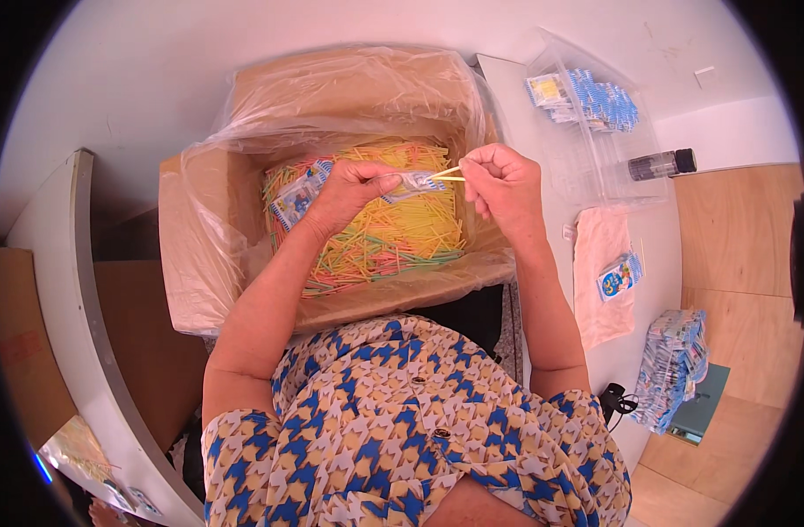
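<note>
In front of me stands a cardboard box [323, 83] lined with clear plastic film, heaped with thin yellow, pink and green sticks [384, 250]. Over the heap, my left hand [354, 193] pinches a small clear packet [408, 183] with blue-and-white striped ends. My right hand [506, 183] is closed, thumb against fingers, on a couple of yellow sticks [449, 174]. Their left ends meet the right end of the packet; whether they are inside it I cannot tell. More flat packets [298, 200] lie on the heap beside my left wrist.
On the white table [516, 97] at right, a clear plastic bin [586, 162] holds many striped packets [600, 101], near a dark bottle [661, 165]. A pale cloth [600, 255] carries another packet [620, 277]. Piled packets [673, 369] stand nearer me. A white panel edge [90, 290] runs along my left.
</note>
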`<state>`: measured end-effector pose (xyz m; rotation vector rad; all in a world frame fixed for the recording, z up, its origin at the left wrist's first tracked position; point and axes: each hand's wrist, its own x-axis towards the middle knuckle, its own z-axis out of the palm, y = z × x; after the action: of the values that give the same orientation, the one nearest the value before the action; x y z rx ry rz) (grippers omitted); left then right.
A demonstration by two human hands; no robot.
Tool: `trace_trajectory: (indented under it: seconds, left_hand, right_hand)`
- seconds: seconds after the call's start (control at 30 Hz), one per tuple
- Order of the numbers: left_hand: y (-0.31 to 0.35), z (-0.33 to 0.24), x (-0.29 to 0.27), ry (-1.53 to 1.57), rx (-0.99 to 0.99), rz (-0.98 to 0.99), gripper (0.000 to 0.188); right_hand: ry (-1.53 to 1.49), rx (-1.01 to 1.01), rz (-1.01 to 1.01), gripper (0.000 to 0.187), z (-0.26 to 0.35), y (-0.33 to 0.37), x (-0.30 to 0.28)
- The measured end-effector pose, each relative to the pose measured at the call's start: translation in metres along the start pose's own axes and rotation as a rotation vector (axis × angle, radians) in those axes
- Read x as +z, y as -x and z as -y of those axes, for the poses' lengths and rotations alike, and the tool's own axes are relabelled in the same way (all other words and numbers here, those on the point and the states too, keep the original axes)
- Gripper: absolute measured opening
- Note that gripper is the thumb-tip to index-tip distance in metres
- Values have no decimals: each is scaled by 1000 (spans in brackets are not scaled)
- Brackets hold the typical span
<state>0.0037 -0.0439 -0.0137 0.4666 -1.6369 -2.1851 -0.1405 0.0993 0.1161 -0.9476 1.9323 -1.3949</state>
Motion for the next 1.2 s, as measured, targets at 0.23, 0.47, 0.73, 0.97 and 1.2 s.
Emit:
trace_trajectory:
  seconds: [0.23,0.47,0.73,0.97,1.2]
  left_hand:
    - [1,-1,0,25,2,6,22]
    - [2,-5,4,-2,2,37,22]
    - [2,-2,2,138,-36,30,25]
    - [-1,0,3,127,-32,79,24]
    - [-1,1,-1,145,-19,34,24]
  right_hand:
    - [-36,40,-12,8,-2,-2,-8]
    - [14,54,7,6,-6,-1,16]
    - [292,-201,-48,6,-11,-9,17]
    - [280,-177,62,5,-11,-7,21]
    - [463,-415,-116,7,-10,-6,15]
